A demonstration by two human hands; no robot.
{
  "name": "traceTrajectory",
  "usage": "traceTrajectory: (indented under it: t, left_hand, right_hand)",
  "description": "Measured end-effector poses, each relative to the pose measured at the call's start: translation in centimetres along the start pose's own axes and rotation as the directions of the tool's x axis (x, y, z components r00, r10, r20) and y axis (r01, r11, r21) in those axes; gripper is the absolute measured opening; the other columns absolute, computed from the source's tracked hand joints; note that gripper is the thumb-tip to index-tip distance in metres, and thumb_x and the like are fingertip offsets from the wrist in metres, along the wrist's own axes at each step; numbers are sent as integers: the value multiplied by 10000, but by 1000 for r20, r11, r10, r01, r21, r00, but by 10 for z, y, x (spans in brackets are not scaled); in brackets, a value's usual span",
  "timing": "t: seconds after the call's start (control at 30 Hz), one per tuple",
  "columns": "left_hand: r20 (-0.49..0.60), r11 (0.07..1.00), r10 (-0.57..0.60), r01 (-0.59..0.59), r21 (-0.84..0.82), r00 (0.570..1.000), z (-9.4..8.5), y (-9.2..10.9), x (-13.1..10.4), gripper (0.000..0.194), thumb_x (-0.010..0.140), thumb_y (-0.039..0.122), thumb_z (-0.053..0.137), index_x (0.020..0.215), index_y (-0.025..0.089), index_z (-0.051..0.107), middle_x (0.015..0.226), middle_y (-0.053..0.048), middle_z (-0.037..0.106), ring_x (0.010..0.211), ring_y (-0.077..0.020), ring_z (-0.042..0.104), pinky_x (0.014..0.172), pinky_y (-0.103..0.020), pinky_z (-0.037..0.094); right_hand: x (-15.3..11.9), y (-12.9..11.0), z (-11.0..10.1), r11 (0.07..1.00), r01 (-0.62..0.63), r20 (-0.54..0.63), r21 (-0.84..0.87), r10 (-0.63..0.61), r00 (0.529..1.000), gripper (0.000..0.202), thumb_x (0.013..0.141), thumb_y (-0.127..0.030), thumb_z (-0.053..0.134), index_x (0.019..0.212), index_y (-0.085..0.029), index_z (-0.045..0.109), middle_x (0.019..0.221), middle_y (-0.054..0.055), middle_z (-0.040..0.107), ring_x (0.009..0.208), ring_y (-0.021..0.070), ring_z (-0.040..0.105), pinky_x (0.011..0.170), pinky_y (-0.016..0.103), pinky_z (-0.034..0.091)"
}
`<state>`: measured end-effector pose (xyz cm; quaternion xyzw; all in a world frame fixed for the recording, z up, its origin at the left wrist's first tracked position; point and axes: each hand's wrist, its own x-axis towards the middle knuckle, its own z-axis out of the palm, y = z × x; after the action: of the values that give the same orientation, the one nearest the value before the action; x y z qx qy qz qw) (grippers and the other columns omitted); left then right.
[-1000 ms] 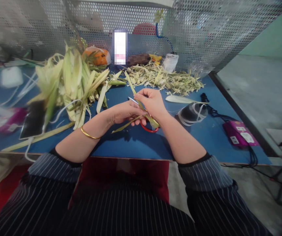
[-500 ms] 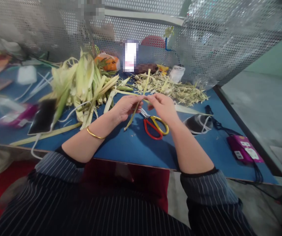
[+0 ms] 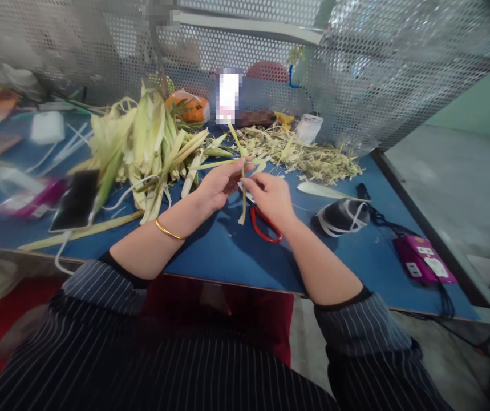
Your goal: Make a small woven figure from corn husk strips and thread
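My left hand (image 3: 226, 181) pinches crossed strips of pale green corn husk (image 3: 237, 140) between thumb and fingers. One strip runs up and away, and its other end hangs below the fingers. Close against it, my right hand (image 3: 270, 197) has its fingertips closed on the lower part of the husk strips. Under the right hand lie scissors (image 3: 266, 225) on the blue table; the red handle shows, while the yellow one is hidden. To the left is a large heap of corn husks (image 3: 142, 137).
Shredded husk scraps (image 3: 313, 154) lie at the back, before a perforated metal screen (image 3: 262, 43). A black roll with white cord (image 3: 341, 217) and a purple box (image 3: 424, 260) sit right. A phone with a cable (image 3: 76, 200) lies left.
My right hand has moved left and slightly down, covering the yellow scissor handle. The upright strip now leans left at its top, and its lower end hangs straighter.
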<state>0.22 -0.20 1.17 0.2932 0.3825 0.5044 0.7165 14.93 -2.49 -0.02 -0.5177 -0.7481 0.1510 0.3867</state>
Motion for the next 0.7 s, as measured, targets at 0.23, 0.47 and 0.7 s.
traceTrajectory:
  t: [0.23,0.47,0.7]
  left_hand:
    - [-37,975,133,-124,185,990,0,-4,3,161,884,198,670,978,133,784,1007,-56,779,521,-35,416,404,-163,281]
    - [12,972,130,-130,197,991,5,-9,-2,113,862,203,699,906,140,780,727,-10,706,535,-40,498,452,-147,338]
    - [116,879,248,-274,391,962,5,-15,-4,156,818,216,721,941,137,775,776,-14,743,572,-61,574,517,-171,384]
  right_hand:
    - [-4,-8,7,863,-339,282,374,243,928,266,906,-318,577,670,-200,613,538,-33,600,369,101,505,419,254,390]
    - [4,-5,4,580,-449,209,680,433,877,248,881,-433,653,824,-191,641,740,-9,660,557,100,626,503,225,475]
    - [8,5,6,386,-383,143,840,522,841,228,778,-382,723,882,-207,621,675,-55,608,526,64,549,507,191,444]
